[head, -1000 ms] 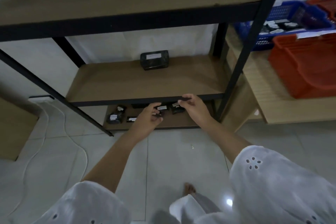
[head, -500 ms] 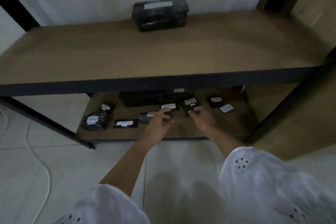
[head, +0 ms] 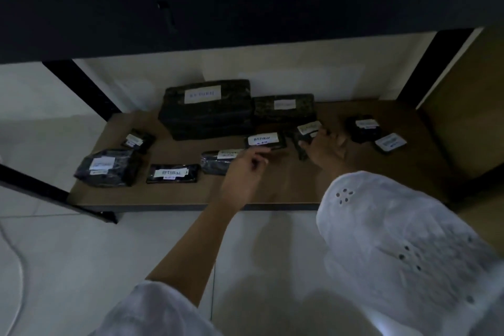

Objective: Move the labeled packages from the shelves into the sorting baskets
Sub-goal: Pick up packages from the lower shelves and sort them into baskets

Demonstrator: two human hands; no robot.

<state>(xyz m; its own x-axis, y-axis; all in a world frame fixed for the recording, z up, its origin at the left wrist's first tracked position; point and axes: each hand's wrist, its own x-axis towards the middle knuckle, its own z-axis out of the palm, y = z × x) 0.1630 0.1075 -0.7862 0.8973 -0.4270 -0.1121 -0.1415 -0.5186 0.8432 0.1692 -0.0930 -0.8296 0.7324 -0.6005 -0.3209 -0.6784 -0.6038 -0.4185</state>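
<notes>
Several black wrapped packages with white labels lie on the wooden bottom shelf (head: 272,188). My right hand (head: 326,148) grips a small black package (head: 305,132) and holds it tilted, just in front of the rear package (head: 283,106). My left hand (head: 244,169) reaches with loosely curled fingers, its fingertips at the front edge of a flat package labelled RETURN (head: 266,140); it holds nothing. A large package (head: 204,106) stands at the back. No sorting basket is in view.
The dark front rail of the shelf above (head: 245,8) hangs close overhead. Black frame posts stand at left (head: 81,87) and right (head: 436,65). More packages lie at left (head: 106,168), (head: 171,173), (head: 137,140) and at right (head: 364,128), (head: 390,142). White tiled floor lies below.
The view has dropped and closed in on the bottom shelf. My right hand has taken hold of the small package and tilted it; my left hand has drawn slightly back from the flat package.
</notes>
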